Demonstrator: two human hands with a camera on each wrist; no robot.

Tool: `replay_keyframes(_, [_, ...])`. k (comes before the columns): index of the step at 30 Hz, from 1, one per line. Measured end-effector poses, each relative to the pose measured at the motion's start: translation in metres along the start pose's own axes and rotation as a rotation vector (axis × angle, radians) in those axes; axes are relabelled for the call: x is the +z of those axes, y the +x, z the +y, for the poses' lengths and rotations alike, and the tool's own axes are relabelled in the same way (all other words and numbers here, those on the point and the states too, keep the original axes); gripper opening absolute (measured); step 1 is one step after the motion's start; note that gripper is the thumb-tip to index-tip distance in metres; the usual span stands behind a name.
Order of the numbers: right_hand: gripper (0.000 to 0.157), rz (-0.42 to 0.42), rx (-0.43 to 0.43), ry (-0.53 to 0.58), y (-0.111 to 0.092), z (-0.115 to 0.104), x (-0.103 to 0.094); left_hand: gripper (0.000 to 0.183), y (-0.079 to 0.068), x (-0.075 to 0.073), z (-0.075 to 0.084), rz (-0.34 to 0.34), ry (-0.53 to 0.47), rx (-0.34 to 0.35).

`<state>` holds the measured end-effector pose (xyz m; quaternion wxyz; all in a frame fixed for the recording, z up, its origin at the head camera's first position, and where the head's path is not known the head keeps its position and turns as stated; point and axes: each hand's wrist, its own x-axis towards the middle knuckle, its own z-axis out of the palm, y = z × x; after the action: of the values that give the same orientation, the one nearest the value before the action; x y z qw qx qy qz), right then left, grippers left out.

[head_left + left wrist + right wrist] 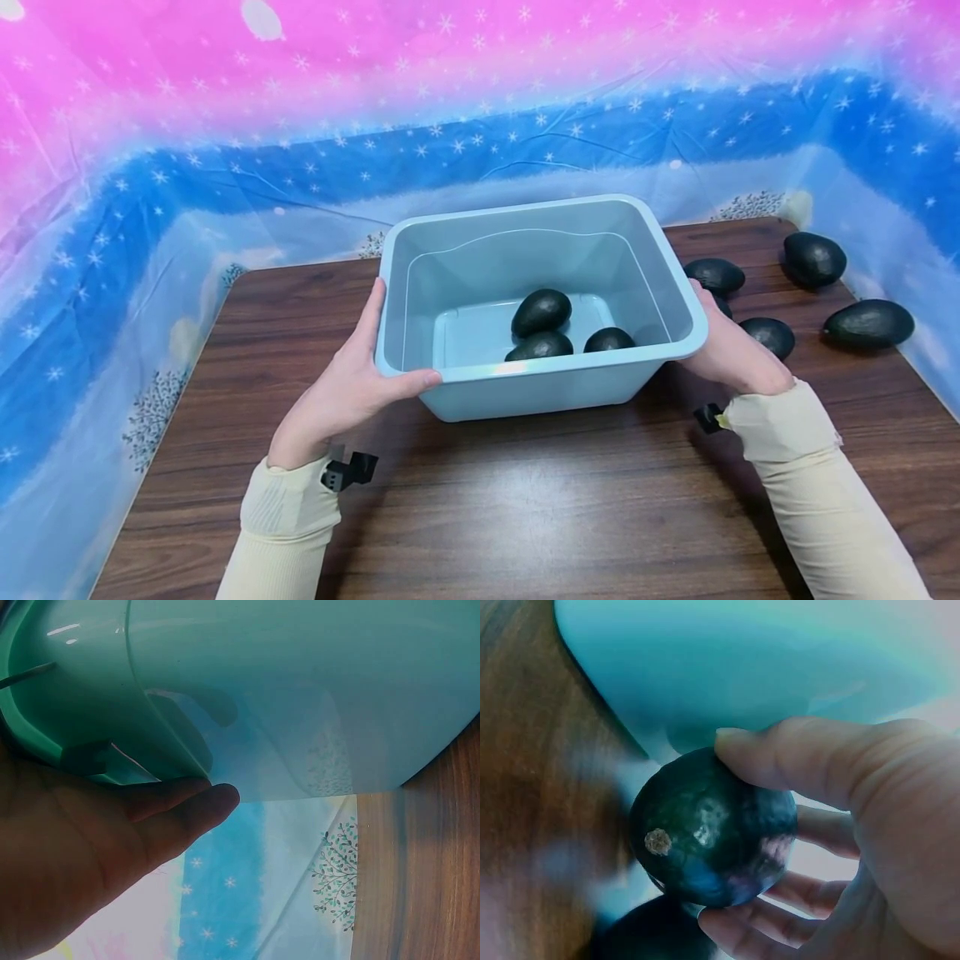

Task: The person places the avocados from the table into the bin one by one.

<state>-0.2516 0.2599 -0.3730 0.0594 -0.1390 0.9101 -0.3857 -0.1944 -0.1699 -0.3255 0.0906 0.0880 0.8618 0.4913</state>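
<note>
A light blue-grey plastic bin (525, 396) stands before me with several dark avocados (542, 312) on its floor. My left hand (337, 396) grips the near left corner, its thumb along the front rim and its fingers against the left side. In the left wrist view those fingers (199, 810) lie under the rim on the outer wall (315, 690). My right hand (731, 346) is beside the bin's right end, partly hidden by the rim. The right wrist view shows it holding an avocado (712, 825) between thumb and fingers, close to the bin's outside.
Several more avocados (870, 324) lie right of the bin, around and beyond my right hand. Brown wood-grain table (487, 517) extends in front of the bin. A pink and blue snowflake-print cloth (465, 142) hangs along the back and sides.
</note>
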Motion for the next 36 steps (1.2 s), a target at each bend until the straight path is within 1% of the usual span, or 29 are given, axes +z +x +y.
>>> replay_keyframes(1, [0.055, 0.009, -0.008, 0.013, -0.004, -0.011, -0.003, 0.117, 0.0, 0.0, 0.0, -0.001, -0.001, 0.002])
replay_keyframes(2, [0.054, 0.013, -0.008, -0.003, -0.003, -0.007, -0.004, 0.117, 0.0, 0.0, 0.0, -0.001, -0.004, 0.004])
replay_keyframes(3, [0.054, 0.007, -0.015, -0.014, 0.002, 0.005, -0.004, 0.118, 0.0, 0.0, -0.001, 0.001, -0.006, 0.005])
replay_keyframes(6, [0.048, 0.027, -0.084, -0.144, 0.001, 0.005, -0.01, 0.118, 0.0, 0.0, -0.001, -0.001, -0.01, 0.011])
replay_keyframes(8, [0.044, 0.051, -0.131, -0.207, 0.002, 0.004, -0.013, 0.117, 0.0, 0.0, -0.001, -0.005, -0.015, 0.014])
replay_keyframes(10, [0.048, 0.06, -0.141, -0.231, 0.001, 0.003, -0.015, 0.117, 0.0, -0.001, -0.001, -0.01, -0.017, 0.016])
replay_keyframes(16, [0.065, 0.095, -0.079, -0.227, -0.002, 0.0, -0.021, 0.117, 0.0, -0.001, -0.001, -0.015, -0.023, 0.02])
replay_keyframes(22, [0.069, 0.149, -0.074, -0.254, -0.002, 0.0, -0.023, 0.116, 0.001, -0.001, -0.001, -0.02, -0.029, 0.025])
replay_keyframes(27, [0.075, 0.204, -0.043, -0.241, -0.003, -0.001, -0.025, 0.116, 0.002, -0.001, -0.002, -0.026, -0.033, 0.038])
replay_keyframes(32, [0.07, 0.272, -0.038, -0.212, -0.005, -0.003, -0.028, 0.116, 0.003, -0.001, -0.003, -0.027, -0.038, 0.061])
replay_keyframes(36, [0.07, 0.317, -0.049, -0.198, -0.006, -0.004, -0.031, 0.116, 0.002, -0.001, -0.002, -0.016, -0.017, 0.047])
